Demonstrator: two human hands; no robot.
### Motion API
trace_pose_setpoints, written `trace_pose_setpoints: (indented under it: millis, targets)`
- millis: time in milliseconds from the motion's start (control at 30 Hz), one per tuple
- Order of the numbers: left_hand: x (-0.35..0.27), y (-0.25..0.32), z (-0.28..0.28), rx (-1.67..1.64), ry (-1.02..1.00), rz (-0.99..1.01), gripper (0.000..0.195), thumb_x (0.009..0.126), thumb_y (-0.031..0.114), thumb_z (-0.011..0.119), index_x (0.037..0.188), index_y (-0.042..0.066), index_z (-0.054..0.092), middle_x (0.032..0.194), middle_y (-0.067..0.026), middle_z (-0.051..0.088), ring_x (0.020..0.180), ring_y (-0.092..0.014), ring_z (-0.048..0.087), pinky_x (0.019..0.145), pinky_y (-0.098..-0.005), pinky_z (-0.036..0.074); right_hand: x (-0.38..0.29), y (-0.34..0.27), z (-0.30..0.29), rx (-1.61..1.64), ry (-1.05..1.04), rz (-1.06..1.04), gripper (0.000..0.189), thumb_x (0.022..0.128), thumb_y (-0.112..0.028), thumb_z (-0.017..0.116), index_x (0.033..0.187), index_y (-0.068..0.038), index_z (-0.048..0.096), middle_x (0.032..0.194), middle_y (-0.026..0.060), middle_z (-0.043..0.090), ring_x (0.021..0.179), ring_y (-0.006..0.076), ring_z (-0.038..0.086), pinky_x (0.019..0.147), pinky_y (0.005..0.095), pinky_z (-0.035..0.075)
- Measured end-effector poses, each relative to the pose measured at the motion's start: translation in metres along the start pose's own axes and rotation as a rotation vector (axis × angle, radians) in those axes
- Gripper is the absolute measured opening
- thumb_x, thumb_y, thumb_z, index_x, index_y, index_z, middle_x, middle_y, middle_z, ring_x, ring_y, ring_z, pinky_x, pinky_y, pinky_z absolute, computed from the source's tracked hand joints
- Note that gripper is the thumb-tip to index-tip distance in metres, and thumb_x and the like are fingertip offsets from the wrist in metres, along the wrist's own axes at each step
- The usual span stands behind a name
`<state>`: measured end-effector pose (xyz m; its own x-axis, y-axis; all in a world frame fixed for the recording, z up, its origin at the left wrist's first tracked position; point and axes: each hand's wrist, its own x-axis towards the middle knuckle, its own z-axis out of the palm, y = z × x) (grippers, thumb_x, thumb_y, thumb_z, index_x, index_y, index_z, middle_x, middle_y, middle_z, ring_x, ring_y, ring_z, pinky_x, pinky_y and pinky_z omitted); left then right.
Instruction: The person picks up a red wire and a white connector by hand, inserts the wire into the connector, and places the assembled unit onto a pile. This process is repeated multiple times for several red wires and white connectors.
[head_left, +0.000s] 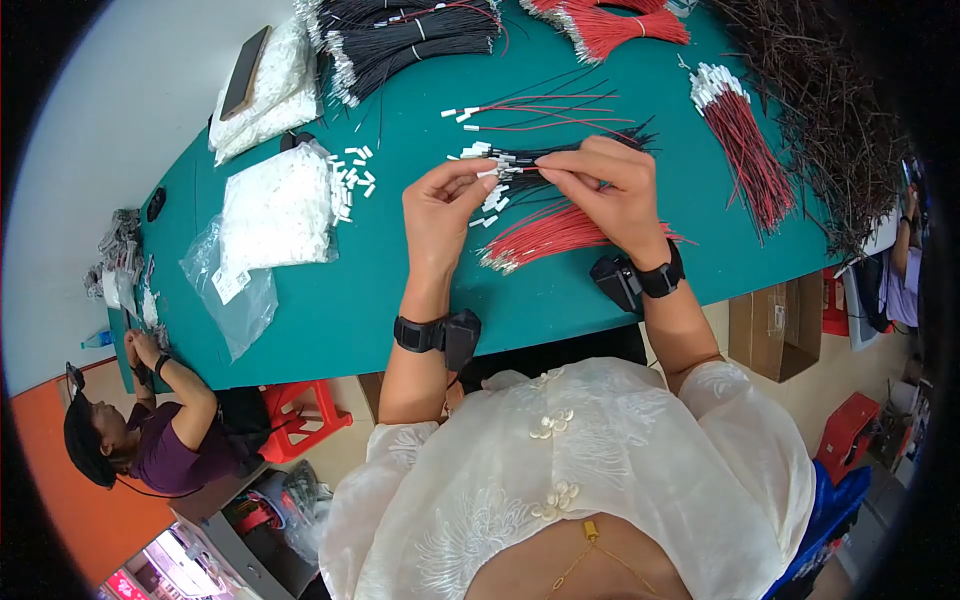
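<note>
Between the thumb and fingers of my left hand is a small white connector housing, partly covered by the fingertips. My right hand pinches a red wire whose end points at that housing; whether the wire is inside it I cannot tell. Beneath both hands lies a pile of black wires with white housings on their left ends. Nearer to me, a loose bundle of red wires with bare metal terminals passes under my right hand. Beyond the hands are several red and black wires with white housings.
Loose white housings lie beside a filled plastic bag on the green table. Bundled black wires and red wires sit at the far edge. Finished-looking harnesses and a dark wire heap are right. A co-worker sits left.
</note>
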<state>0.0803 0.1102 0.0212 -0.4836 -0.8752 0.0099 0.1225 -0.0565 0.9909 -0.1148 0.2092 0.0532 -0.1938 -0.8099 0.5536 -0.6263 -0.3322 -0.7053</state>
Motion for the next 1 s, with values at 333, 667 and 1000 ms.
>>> trace_pose_setpoints:
  millis: [333, 667, 1000]
  targets:
    - [0.0, -0.002, 0.001, -0.114, -0.04, -0.085, 0.02, 0.088, -0.001, 0.075, 0.108, -0.003, 0.072, 0.099, -0.01, 0.075, 0.089, -0.014, 0.07, 0.08, -0.024, 0.056, 0.003, 0.005, 0.007, 0.015, 0.03, -0.068, 0.016, 0.075, 0.005, 0.08, 0.089, -0.001, 0.075, 0.072, 0.0057, 0.063, 0.065, 0.0176, 0.056, 0.065, 0.0308, 0.043]
    - [0.001, -0.009, -0.003, -0.163, -0.062, -0.105, 0.02, 0.09, -0.002, 0.073, 0.109, -0.004, 0.07, 0.103, -0.0116, 0.074, 0.092, -0.015, 0.07, 0.083, -0.0254, 0.056, 0.002, 0.004, 0.009, -0.009, 0.011, -0.066, 0.015, 0.075, 0.004, 0.08, 0.089, -0.002, 0.075, 0.073, 0.0052, 0.064, 0.066, 0.0174, 0.057, 0.069, 0.0318, 0.043]
    - [-0.001, -0.008, -0.001, -0.174, -0.076, -0.109, 0.019, 0.089, -0.002, 0.074, 0.108, -0.003, 0.071, 0.1, -0.0101, 0.074, 0.087, -0.014, 0.069, 0.08, -0.0252, 0.054, 0.0, 0.005, 0.012, -0.018, -0.001, -0.058, 0.015, 0.075, 0.003, 0.08, 0.088, -0.004, 0.075, 0.074, 0.0042, 0.065, 0.067, 0.0169, 0.057, 0.07, 0.0316, 0.043]
